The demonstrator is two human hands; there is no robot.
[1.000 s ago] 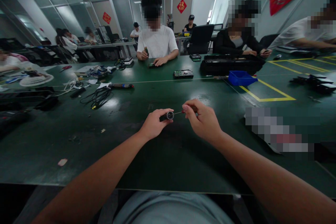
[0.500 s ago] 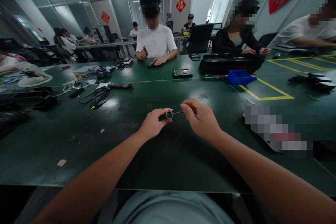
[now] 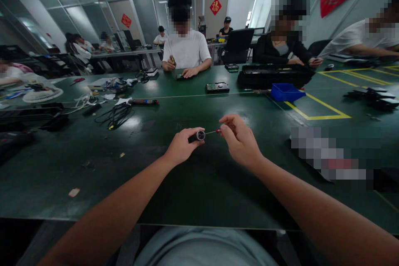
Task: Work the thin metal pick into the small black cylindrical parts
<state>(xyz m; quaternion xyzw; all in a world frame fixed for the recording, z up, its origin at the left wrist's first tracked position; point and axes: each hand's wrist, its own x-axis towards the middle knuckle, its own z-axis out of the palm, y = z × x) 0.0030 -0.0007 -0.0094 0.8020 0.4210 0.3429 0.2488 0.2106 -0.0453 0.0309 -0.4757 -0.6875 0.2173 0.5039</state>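
Between the thumb and fingers of my left hand [image 3: 182,148] is a dark cylinder [image 3: 200,135] with a light ring around its round end, which faces right and toward me. What kind of part it is I cannot make out. My right hand [image 3: 241,139] is closed around the handle of a small screwdriver [image 3: 217,131], red at the collar. Its thin metal shaft points left, and the tip reaches the cylinder's ringed end; how deep it goes is unclear. Both hands are held above the green table [image 3: 199,191].
Ahead lie a hard drive [image 3: 217,87], a blue bin [image 3: 286,92] and a long black casing [image 3: 276,75]. A corded electric screwdriver [image 3: 144,102] and coiled black cable [image 3: 115,115] are at left. A blurred-out pale item [image 3: 324,153] lies right. A co-worker [image 3: 186,50] sits opposite.
My right hand has shifted slightly right, and a little more of the screwdriver's shaft and collar shows. My left hand keeps the cylinder in about the same place.
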